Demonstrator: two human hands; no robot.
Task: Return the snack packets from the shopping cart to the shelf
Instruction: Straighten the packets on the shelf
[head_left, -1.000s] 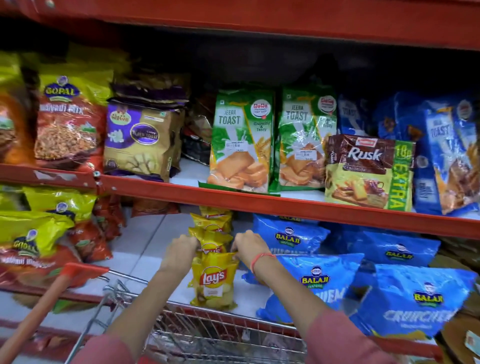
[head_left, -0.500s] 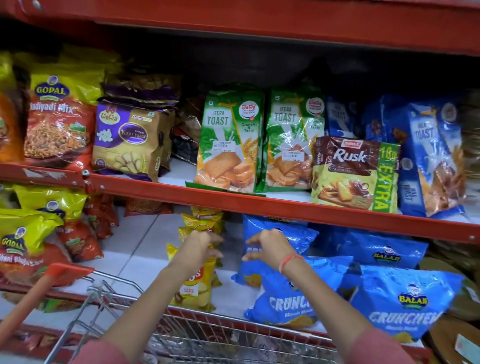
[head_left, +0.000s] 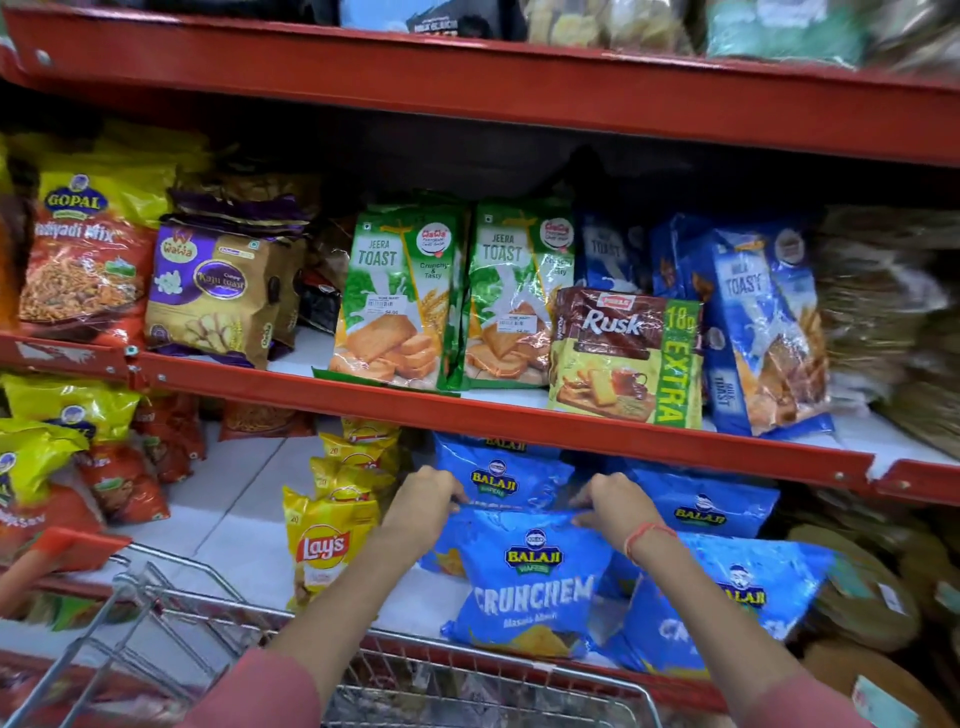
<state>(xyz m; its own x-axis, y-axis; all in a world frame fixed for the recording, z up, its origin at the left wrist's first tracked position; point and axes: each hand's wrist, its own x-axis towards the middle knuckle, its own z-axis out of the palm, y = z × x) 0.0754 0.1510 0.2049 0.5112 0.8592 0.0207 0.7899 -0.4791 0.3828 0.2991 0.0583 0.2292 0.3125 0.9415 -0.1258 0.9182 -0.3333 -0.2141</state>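
Observation:
A blue Balaji Crunchem packet (head_left: 530, 582) stands at the front of the lower shelf (head_left: 239, 545). My left hand (head_left: 421, 509) pinches its top left corner and my right hand (head_left: 615, 512) pinches its top right corner. Left of it stands a row of yellow Lay's packets (head_left: 324, 540), apart from both hands. More blue Balaji packets (head_left: 498, 478) lie behind and to the right. The wire shopping cart (head_left: 171, 618) is pushed against the shelf below my arms.
The red shelf rail above (head_left: 467, 410) overhangs my hands. It carries Jeera Toast packs (head_left: 395, 296), a Rusk pack (head_left: 623, 353) and blue Milk Toast (head_left: 753, 322). Gopal mix packets (head_left: 78, 467) fill the left. Round flat packs (head_left: 872, 597) lie at right.
Both hands left the front yellow Lay's packet and moved right. They now grip the top of the blue Crunchem packet. The camera came closer and tilted up.

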